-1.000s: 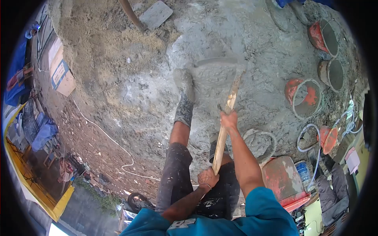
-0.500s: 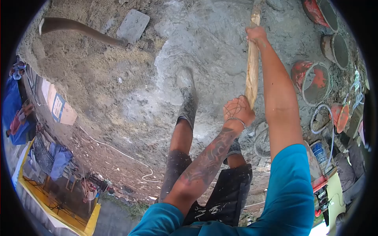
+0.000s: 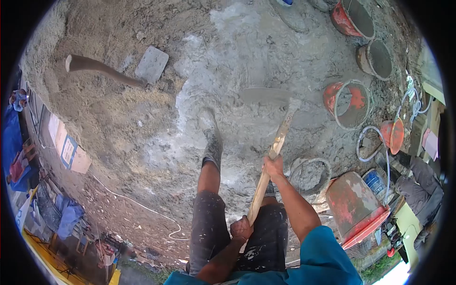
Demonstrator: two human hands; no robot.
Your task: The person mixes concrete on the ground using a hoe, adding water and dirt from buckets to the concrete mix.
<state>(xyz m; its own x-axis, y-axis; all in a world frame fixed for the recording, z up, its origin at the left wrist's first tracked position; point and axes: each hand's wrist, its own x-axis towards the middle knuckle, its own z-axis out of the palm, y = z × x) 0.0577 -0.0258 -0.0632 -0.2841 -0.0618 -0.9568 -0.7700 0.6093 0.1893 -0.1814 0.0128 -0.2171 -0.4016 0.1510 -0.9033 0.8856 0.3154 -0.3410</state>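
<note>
A hoe (image 3: 266, 187) with a pale wooden handle slants across the middle, its wide blade (image 3: 267, 95) lying in the wet grey cement mix (image 3: 256, 61). My left hand (image 3: 242, 228) is closed around the lower end of the handle, close to my thigh. Farther up the shaft, my right hand (image 3: 273, 166) also wraps around it. Left of the blade, my boot (image 3: 212, 140) stands in the mix, coated with cement. A second hoe (image 3: 105, 72), with a dark curved handle and a flat grey blade, rests on the sandy pile at upper left.
Red and grey buckets (image 3: 348, 104) stand along the right side, with a cement-caked round container (image 3: 309, 176) nearer me. A large red-and-grey tub (image 3: 355, 205) lies at lower right beside a pale hose (image 3: 363, 142). A white cord (image 3: 137, 202) crosses the ground at lower left.
Both hands have drawn the hoe back toward my body, and its blade has come into view in the mix. The camera view has shifted, showing more of the tub at right.
</note>
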